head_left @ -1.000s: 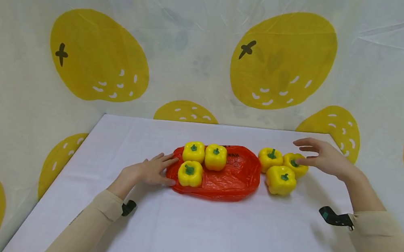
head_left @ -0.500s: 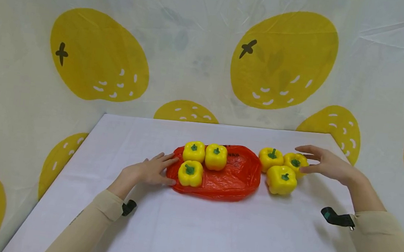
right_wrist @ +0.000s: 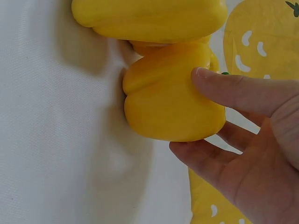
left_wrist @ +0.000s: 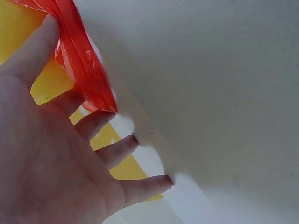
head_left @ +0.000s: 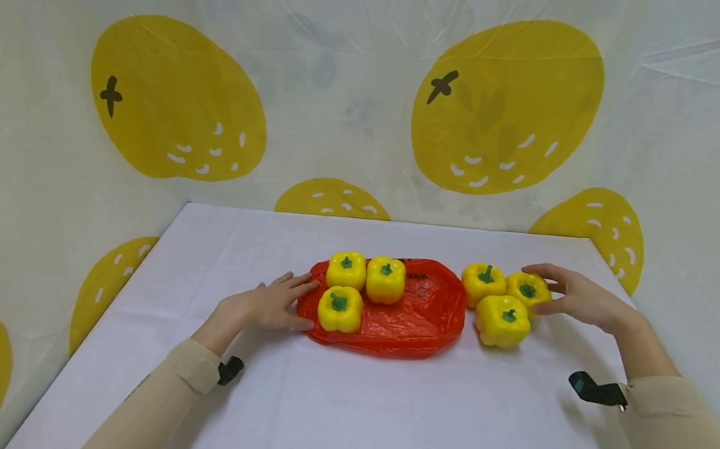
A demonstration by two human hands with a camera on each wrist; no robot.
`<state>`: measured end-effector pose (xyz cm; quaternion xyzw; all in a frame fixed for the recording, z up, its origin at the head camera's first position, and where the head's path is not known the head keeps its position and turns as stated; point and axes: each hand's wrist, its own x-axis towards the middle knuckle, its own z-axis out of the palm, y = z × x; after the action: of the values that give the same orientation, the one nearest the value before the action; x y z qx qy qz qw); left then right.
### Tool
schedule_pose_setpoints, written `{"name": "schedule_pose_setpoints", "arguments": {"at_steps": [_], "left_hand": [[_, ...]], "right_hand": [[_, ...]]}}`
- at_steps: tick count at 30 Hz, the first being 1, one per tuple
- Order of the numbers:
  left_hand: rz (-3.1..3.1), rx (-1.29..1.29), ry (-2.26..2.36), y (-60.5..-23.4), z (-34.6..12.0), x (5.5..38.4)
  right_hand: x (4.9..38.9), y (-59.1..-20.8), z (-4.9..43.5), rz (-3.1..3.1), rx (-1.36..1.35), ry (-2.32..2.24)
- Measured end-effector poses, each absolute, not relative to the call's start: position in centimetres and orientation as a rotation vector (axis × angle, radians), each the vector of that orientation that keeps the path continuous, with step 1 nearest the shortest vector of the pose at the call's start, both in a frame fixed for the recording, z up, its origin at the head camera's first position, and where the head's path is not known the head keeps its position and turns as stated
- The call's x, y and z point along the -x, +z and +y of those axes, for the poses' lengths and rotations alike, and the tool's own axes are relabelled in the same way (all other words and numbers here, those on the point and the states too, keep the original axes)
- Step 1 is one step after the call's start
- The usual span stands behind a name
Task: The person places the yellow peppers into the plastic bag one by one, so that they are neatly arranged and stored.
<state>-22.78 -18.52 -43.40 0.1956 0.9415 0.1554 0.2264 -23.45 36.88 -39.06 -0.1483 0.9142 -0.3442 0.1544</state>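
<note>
- The right hand has just come down, and its thumb and fingers are now around the yellow bell pepper at the far right of the row, so that pepper now looks ready to be picked up.
- Its grip seems to be pinching that pepper. It sits on the white table, right of the middle of the head frame, close against the tall-stemmed pepper and the front pepper.
- The left hand has stayed at the left end of the red plastic bag, fingers spread wide, touching its edge.
- Three peppers sit on the left part of the bag, near the middle of the frame.
- The right wrist view shows the thumb flat on the pepper's side and a fingertip at its lower edge. The head view shows those touches less well.
- The left wrist view shows the palm and the thumb against the red plastic. The head view shows only the back of that hand.
</note>
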Motion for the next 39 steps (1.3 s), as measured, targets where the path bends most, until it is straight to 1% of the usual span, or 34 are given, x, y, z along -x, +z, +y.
{"name": "schedule_pose_setpoints", "arguments": {"at_steps": [11, 18, 30, 39], "left_hand": [[2.604, -0.545, 0.425, -43.5, -18.6, 23.0], [2.609, -0.548, 0.429, -43.7, -18.7, 23.0], [2.606, -0.541, 0.431, -43.5, -18.6, 22.9], [2.608, -0.538, 0.423, -43.5, -18.5, 22.8]], "right_hand": [[23.3, -39.2, 36.9, 2.665, 0.423, -0.96], [23.2, -38.6, 37.1, 2.709, 0.403, -0.922], [23.1, -36.6, 36.9, 2.785, 0.374, -0.934], [22.4, -34.3, 35.1, 2.847, 0.395, -0.924]]}}
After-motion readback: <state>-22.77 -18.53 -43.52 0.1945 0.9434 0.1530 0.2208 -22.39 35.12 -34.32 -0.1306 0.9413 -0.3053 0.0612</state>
